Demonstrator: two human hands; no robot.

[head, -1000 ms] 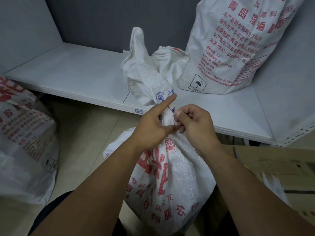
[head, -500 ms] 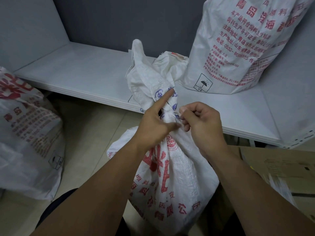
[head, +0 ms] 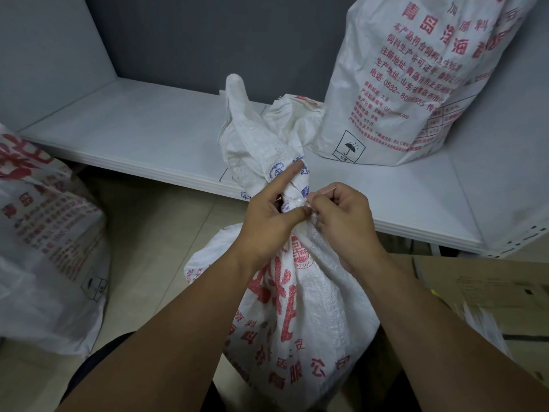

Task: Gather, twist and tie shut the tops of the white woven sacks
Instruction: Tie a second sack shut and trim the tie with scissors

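Closest to me are the person's two bare forearms, reaching out over the sack that stands on the floor between them. It's white woven stuff with big red print down the front. Both hands meet at its neck, which is gathered in tight and twisted.

The left hand has its lower fingers curled round the neck, its thumb laid across toward the other hand, and its index finger stuck out straight, lying up along the bunched fabric. The right hand is curled up small, with fingertips pinched on a thin pale tie right at the neck – it's so fine I can barely make it out, and I can't tell how far round it goes. The two hands are touching, or as good as.

Above the grip, the loose top flares up and flops open, with blue print near the twist.

Off to the left a second sack slumps on the tiled floor. A cardboard box sits to the right.

Behind all that runs a low white shelf – the flared top rises in front of its edge. On the shelf to the right stands a tall sack with red text and a small umbrella mark. Behind it is a dark wall.
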